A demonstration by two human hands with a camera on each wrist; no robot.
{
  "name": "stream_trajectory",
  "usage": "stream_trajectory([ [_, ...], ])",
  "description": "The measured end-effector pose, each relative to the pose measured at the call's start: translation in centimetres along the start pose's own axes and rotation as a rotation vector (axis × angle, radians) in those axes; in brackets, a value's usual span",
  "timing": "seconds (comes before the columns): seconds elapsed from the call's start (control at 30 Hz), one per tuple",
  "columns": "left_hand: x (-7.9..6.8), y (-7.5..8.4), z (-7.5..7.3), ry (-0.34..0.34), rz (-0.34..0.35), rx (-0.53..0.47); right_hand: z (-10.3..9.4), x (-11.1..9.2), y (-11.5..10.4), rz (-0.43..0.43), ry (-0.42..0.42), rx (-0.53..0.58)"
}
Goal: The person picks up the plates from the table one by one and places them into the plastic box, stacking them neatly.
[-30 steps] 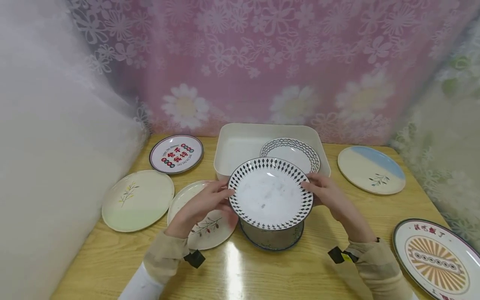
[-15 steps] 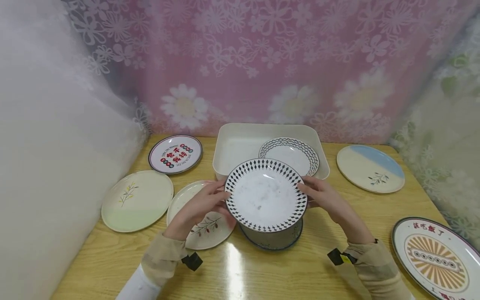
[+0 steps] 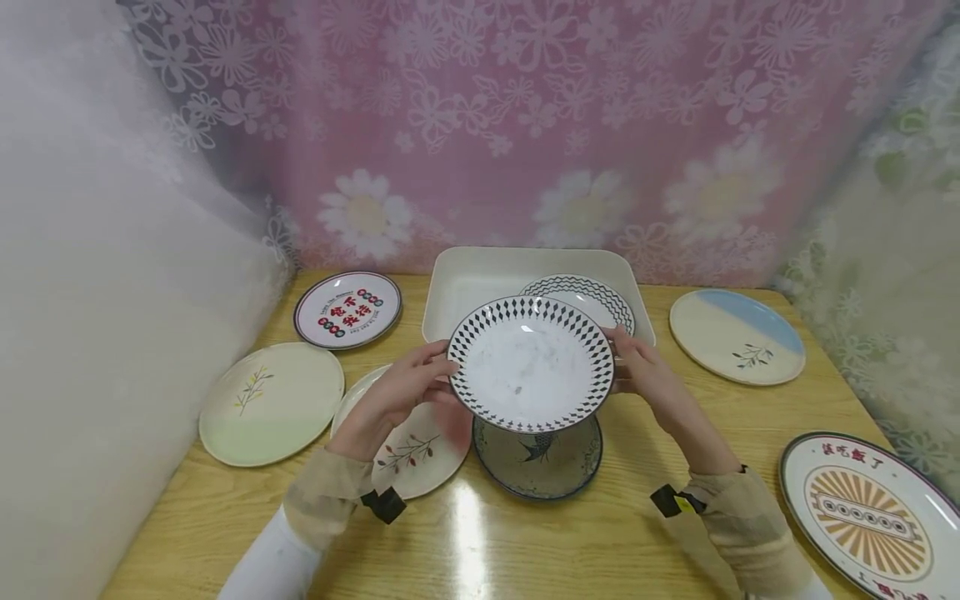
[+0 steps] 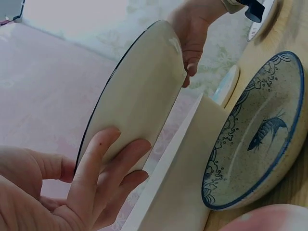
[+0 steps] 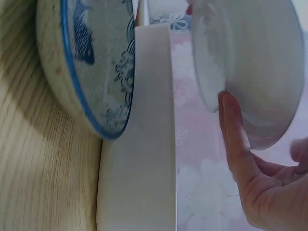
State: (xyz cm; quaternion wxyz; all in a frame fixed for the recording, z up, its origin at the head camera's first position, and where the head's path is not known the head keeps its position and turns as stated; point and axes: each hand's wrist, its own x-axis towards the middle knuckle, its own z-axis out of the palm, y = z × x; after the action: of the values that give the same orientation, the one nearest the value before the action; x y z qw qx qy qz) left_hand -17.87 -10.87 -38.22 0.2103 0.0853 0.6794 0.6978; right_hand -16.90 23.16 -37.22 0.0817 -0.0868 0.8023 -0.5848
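Observation:
Both hands hold a white plate with a black diamond-patterned rim, raised over the table. My left hand grips its left edge, thumb at the rim and fingers spread under the base in the left wrist view. At the opposite edge, my right hand holds the plate from below, its fingertips against the foot ring in the right wrist view. Below it a speckled, blue-rimmed fish dish stands on the table. Behind, a zigzag-rimmed plate lies in the white rectangular bin, partly hidden by the held plate.
Left on the wooden table are a red-lettered plate, a green-and-cream plate and a pink-tinged plate, partly behind my left hand. To the right lie a blue-and-cream plate and a large sunburst plate. Curtains hang behind.
The diamond-rimmed plate has shifted slightly left, then up and toward the bin, with both hands still on it. More of the fish dish beneath now shows.

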Motion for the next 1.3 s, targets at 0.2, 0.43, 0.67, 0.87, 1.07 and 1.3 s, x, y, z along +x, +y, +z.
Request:
stream_trajectory([
  [0.2, 1.5, 1.2, 0.2, -0.015, 0.032, -0.053, -0.4, 1.1, 0.7, -0.128, 0.19, -0.083],
  [0.43, 3.5, 2.7, 0.6, 0.007, 0.021, -0.104, -1.9, 2.4, 3.5, -0.206, 0.429, -0.434],
  [0.67, 6.3, 3.8, 1.1, 0.058, -0.005, -0.158, -3.6, 3.2, 5.6, -0.094, 0.272, -0.561],
  [0.87, 8.9, 4.2, 2.2, 0.104, -0.001, -0.151, -3.9, 3.4, 6.3, -0.021, 0.238, -0.533],
  [1.07, 11.0, 3.4, 3.3, 0.145, -0.049, -0.152, -3.9, 3.2, 6.5, 0.046, 0.219, -0.491],
  [1.3, 12.7, 2.1, 4.4, 0.142, -0.088, -0.136, -4.0, 3.2, 6.5, 0.044, 0.221, -0.491],
])
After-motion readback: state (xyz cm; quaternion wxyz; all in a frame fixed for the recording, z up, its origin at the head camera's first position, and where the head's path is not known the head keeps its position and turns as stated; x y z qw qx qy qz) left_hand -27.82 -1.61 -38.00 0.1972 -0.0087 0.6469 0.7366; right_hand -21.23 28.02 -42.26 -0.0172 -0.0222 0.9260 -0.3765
